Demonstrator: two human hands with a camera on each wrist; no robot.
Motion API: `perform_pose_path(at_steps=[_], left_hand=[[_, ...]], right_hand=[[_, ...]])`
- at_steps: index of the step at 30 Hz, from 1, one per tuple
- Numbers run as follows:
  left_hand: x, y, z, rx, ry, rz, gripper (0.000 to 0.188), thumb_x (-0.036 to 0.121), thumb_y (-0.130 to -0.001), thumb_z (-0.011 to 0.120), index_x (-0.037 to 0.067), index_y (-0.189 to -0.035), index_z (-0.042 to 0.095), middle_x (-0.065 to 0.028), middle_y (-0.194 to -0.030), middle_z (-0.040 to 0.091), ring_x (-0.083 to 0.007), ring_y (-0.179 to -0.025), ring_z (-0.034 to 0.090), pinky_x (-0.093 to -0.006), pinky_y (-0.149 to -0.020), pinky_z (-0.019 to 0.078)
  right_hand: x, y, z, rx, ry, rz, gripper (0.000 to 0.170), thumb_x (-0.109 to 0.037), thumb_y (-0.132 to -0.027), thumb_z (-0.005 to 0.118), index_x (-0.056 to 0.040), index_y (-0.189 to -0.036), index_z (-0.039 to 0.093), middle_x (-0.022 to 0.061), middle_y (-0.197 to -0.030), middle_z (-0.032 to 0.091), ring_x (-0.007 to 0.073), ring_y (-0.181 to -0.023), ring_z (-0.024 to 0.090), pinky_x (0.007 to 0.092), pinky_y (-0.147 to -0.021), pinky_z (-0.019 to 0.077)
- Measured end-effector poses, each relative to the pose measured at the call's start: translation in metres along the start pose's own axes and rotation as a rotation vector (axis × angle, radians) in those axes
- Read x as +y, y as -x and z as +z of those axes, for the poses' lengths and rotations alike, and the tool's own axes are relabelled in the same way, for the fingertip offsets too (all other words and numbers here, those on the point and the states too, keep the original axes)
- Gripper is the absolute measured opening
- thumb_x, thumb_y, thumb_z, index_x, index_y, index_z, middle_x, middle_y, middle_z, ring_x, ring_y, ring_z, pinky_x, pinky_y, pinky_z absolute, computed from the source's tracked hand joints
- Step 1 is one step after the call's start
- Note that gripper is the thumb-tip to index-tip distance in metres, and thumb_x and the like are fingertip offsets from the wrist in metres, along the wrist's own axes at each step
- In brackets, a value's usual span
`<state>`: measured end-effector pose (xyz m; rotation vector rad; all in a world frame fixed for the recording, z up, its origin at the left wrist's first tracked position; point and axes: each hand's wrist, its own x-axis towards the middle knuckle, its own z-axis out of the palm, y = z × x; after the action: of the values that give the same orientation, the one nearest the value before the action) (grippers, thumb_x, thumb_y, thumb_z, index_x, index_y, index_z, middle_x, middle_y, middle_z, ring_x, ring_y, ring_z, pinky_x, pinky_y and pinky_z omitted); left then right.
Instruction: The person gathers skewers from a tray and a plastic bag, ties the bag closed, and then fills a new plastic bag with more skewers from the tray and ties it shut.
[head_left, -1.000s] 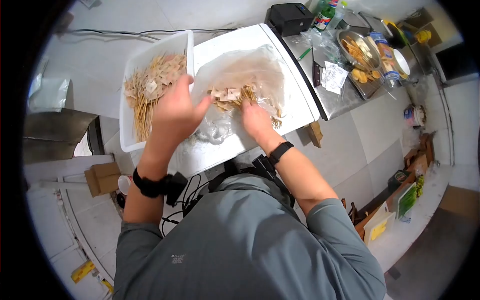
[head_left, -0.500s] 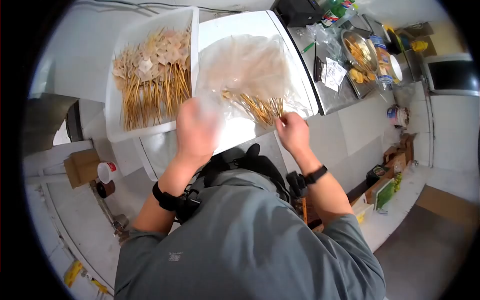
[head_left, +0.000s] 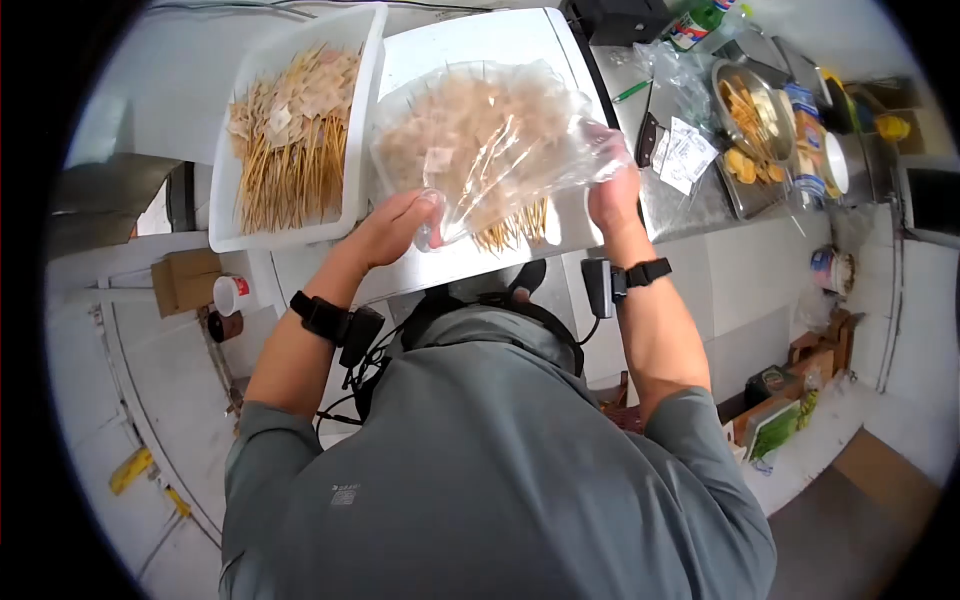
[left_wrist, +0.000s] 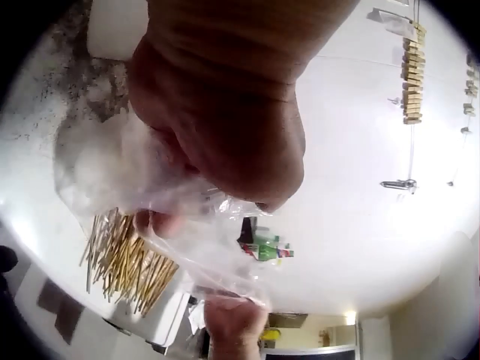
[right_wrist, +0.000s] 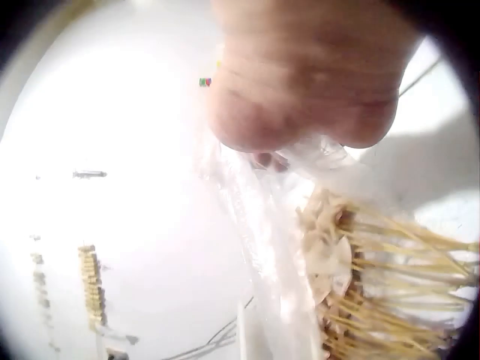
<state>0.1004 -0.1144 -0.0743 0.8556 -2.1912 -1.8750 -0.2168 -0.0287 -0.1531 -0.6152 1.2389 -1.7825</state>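
Observation:
A clear plastic bag (head_left: 470,130) lies over a bunch of skewers (head_left: 515,228), their bare stick ends poking out at the near side. Thin pale pieces on the skewers show through the plastic. At its near left edge, my left hand (head_left: 400,225) pinches the bag between thumb and fingers. My right hand (head_left: 615,195) grips the opposite edge, plastic draped over its fingers. In the right wrist view, film bunches under the curled right hand (right_wrist: 300,112), beside the skewers (right_wrist: 390,277). The left wrist view shows plastic stretched between both hands.
Left of the bag, a white tub (head_left: 372,70) holds many more skewers (head_left: 290,165). Both stand on a white surface (head_left: 420,45). To the right are a knife (head_left: 648,138), paper slips (head_left: 685,155), a green pen (head_left: 632,90) and a metal bowl (head_left: 722,72) of food.
The right hand has left the stick ends and moved up to the bag's right edge. The left hand now holds the near left edge. The bag has been drawn nearer, over the sticks.

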Motion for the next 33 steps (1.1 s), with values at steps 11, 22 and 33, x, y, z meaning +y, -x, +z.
perform_pose_path(at_steps=[11, 22, 33], left_hand=[[0.042, -0.029, 0.003, 0.125, 0.186, -0.271, 0.031, 0.028, -0.102, 0.041, 0.005, -0.094, 0.059, -0.0047, -0.075, 0.057, -0.0136, -0.061, 0.056, -0.0288, -0.060, 0.0486], [0.061, -0.123, 0.043, 0.448, 0.291, 0.129, 0.019, 0.013, -0.089, 0.052, -0.001, -0.098, 0.061, -0.0047, -0.083, 0.064, -0.0135, -0.075, 0.060, -0.0290, -0.068, 0.0485], [0.077, -0.117, 0.051, 0.598, 0.043, 0.382, 0.011, 0.010, -0.084, 0.055, 0.001, -0.087, 0.049, -0.0050, -0.073, 0.055, -0.0127, -0.071, 0.055, -0.0294, -0.066, 0.0457]], right_hand=[[-0.008, 0.000, 0.103, -0.738, 0.834, -0.042, 0.040, -0.035, -0.095, 0.045, -0.0044, -0.104, 0.068, 0.0217, -0.106, 0.067, 0.0363, -0.099, 0.063, 0.0401, -0.091, 0.0473], [0.054, 0.000, 0.107, -0.691, 0.505, -0.080, 0.053, -0.018, -0.087, 0.066, -0.0055, -0.133, 0.043, 0.0082, -0.134, 0.047, 0.0178, -0.123, 0.043, 0.0342, -0.105, 0.0363], [0.032, 0.011, 0.110, -0.633, 0.356, 0.105, 0.050, -0.014, -0.091, 0.062, -0.0017, -0.135, 0.042, 0.0099, -0.129, 0.052, 0.0179, -0.117, 0.050, 0.0317, -0.097, 0.0443]])
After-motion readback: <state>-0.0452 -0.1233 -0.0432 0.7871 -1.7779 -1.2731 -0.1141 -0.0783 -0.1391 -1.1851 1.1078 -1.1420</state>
